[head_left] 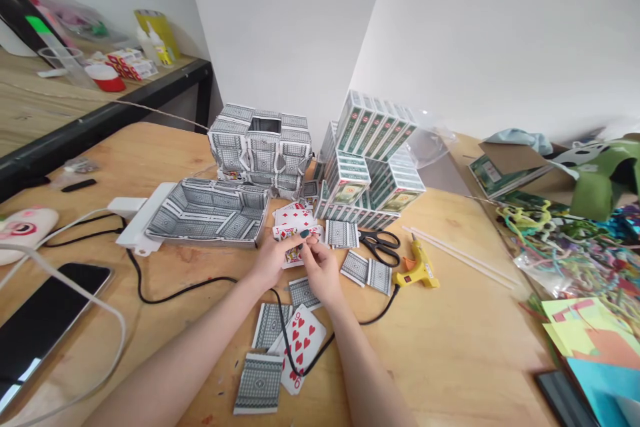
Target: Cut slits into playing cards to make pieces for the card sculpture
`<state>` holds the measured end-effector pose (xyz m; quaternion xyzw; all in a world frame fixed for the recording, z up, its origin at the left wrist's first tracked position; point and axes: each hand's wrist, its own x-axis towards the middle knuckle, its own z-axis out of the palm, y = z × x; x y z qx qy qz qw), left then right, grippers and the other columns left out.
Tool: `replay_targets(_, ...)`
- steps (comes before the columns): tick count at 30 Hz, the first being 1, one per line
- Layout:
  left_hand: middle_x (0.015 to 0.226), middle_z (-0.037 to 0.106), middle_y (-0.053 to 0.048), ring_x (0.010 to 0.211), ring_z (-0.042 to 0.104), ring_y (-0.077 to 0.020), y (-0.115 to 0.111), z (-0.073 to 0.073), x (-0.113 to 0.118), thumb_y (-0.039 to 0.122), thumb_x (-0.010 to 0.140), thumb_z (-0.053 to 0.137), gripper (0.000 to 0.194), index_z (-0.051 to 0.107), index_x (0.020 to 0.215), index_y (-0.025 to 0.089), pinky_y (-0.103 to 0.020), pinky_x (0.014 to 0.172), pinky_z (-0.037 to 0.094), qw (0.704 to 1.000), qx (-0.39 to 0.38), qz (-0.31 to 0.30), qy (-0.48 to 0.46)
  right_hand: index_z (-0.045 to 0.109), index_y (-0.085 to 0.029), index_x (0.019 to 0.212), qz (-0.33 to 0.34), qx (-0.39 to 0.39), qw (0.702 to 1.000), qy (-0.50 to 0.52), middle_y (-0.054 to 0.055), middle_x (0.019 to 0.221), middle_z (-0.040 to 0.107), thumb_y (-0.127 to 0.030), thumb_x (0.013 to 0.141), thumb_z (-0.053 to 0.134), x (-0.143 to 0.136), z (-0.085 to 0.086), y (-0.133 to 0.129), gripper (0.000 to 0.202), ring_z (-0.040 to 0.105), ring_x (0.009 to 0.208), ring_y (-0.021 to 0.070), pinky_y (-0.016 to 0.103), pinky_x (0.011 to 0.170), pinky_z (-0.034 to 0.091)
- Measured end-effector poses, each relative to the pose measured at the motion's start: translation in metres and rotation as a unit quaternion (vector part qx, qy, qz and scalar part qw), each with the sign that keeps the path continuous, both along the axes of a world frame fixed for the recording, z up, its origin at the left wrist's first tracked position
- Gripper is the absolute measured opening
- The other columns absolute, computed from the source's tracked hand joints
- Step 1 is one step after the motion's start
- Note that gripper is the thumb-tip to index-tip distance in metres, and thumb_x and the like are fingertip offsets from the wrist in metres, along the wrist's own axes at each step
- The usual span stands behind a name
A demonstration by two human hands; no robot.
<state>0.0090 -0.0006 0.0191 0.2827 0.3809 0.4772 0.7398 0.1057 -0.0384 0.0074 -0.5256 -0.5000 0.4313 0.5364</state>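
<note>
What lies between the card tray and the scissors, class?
In the head view: the left hand, right hand, playing cards at their fingers, and loose patterned cards.

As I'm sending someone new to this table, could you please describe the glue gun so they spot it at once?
On the wooden table, find the stacked green-and-white boxes; black scissors lie just in front of them. The glue gun is right of the scissors. Its yellow body and orange trigger set it apart from the black scissors and pale sticks beside it.

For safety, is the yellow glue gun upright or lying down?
On its side: the glue gun rests flat on the wooden table, orange trigger pointing sideways.
</note>
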Motion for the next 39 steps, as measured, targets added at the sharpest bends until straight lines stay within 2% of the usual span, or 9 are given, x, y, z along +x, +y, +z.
replay_targets(3, 0.071, 0.070, -0.008, 0.063, 0.064, -0.0193, 0.001, -0.001, 0.000, 0.024, 0.054, 0.074, 0.029, 0.066, 0.078, 0.009, -0.027, 0.058, 0.050, 0.999, -0.015, 0.034, 0.011, 0.054, -0.017, 0.063, 0.020, 0.008, 0.999, -0.047, 0.000, 0.061, 0.051, -0.037, 0.082, 0.045, -0.002, -0.001, -0.002, 0.029, 0.044, 0.058, 0.0132, 0.025, 0.055, 0.037)
replay_targets(6, 0.069, 0.069, -0.007, 0.058, 0.063, -0.0166, 0.000, -0.003, 0.001, 0.025, 0.054, 0.075, 0.027, 0.065, 0.073, 0.009, -0.024, 0.053, 0.048, 0.997, -0.008, 0.064, 0.038, 0.054, -0.018, 0.062, 0.010, 0.010, 0.996, -0.090, 0.000, 0.058, 0.051, -0.036, 0.083, 0.043, -0.003, -0.004, -0.003, 0.030, 0.045, 0.055, 0.0139, 0.026, 0.055, 0.038)
replay_targets(11, 0.065, 0.067, -0.005, 0.055, 0.060, -0.0139, -0.002, -0.004, 0.004, 0.027, 0.054, 0.075, 0.027, 0.065, 0.071, 0.010, -0.023, 0.053, 0.047, 0.994, 0.001, 0.092, 0.062, 0.063, -0.017, 0.076, 0.000, 0.021, 0.993, -0.114, 0.004, 0.067, 0.063, -0.034, 0.084, 0.043, -0.003, -0.008, -0.003, 0.028, 0.056, 0.068, 0.0193, 0.030, 0.068, 0.044)
replay_targets(17, 0.062, 0.066, -0.004, 0.055, 0.060, -0.0135, -0.003, -0.001, 0.006, 0.028, 0.054, 0.075, 0.028, 0.065, 0.072, 0.010, -0.023, 0.055, 0.048, 0.991, -0.002, 0.115, 0.065, 0.066, -0.017, 0.085, -0.010, 0.023, 0.993, -0.113, 0.006, 0.081, 0.068, -0.032, 0.083, 0.044, -0.004, -0.009, -0.005, 0.027, 0.060, 0.075, 0.0211, 0.032, 0.071, 0.047)
replay_targets(20, 0.065, 0.067, -0.005, 0.056, 0.061, -0.0143, -0.003, -0.001, 0.007, 0.029, 0.052, 0.075, 0.029, 0.065, 0.071, 0.010, -0.023, 0.054, 0.048, 0.991, -0.008, 0.113, 0.066, 0.066, -0.017, 0.080, -0.002, 0.021, 0.995, -0.093, 0.006, 0.082, 0.068, -0.032, 0.083, 0.043, -0.003, -0.008, -0.004, 0.027, 0.060, 0.078, 0.0212, 0.033, 0.075, 0.046)
replay_targets(24, 0.066, 0.067, -0.005, 0.053, 0.061, -0.0154, -0.004, -0.001, 0.008, 0.031, 0.053, 0.075, 0.038, 0.065, 0.083, 0.010, -0.024, 0.048, 0.047, 0.993, -0.016, 0.098, 0.058, 0.066, -0.018, 0.081, 0.000, 0.012, 0.998, -0.067, 0.005, 0.080, 0.067, -0.034, 0.083, 0.044, -0.001, -0.005, -0.002, 0.027, 0.059, 0.086, 0.0226, 0.034, 0.077, 0.046)
replay_targets(28, 0.072, 0.069, -0.008, 0.062, 0.063, -0.0183, -0.004, -0.003, 0.007, 0.034, 0.056, 0.074, 0.042, 0.064, 0.089, 0.010, -0.028, 0.057, 0.050, 0.996, 0.003, 0.074, 0.047, 0.064, -0.018, 0.075, 0.003, 0.004, 0.999, -0.046, 0.006, 0.081, 0.067, -0.036, 0.082, 0.046, 0.000, -0.001, 0.000, 0.026, 0.058, 0.089, 0.0227, 0.034, 0.079, 0.045)
replay_targets(33, 0.082, 0.069, -0.009, 0.076, 0.064, -0.0207, -0.005, -0.004, 0.005, 0.034, 0.061, 0.071, 0.035, 0.066, 0.086, 0.010, -0.029, 0.071, 0.050, 0.990, 0.069, 0.063, 0.105, 0.061, -0.018, 0.063, 0.015, -0.019, 1.000, 0.007, 0.005, 0.084, 0.066, -0.039, 0.079, 0.049, 0.003, 0.002, 0.001, 0.029, 0.056, 0.090, 0.0221, 0.034, 0.081, 0.043)
replay_targets(39, 0.079, 0.070, -0.008, 0.076, 0.064, -0.0206, -0.007, -0.001, 0.003, 0.033, 0.062, 0.070, 0.027, 0.069, 0.080, 0.012, -0.027, 0.071, 0.049, 0.981, 0.096, 0.059, 0.160, 0.064, -0.018, 0.066, 0.038, -0.016, 0.998, 0.036, 0.006, 0.092, 0.066, -0.041, 0.079, 0.051, 0.006, 0.003, 0.002, 0.030, 0.054, 0.097, 0.0224, 0.035, 0.087, 0.040)
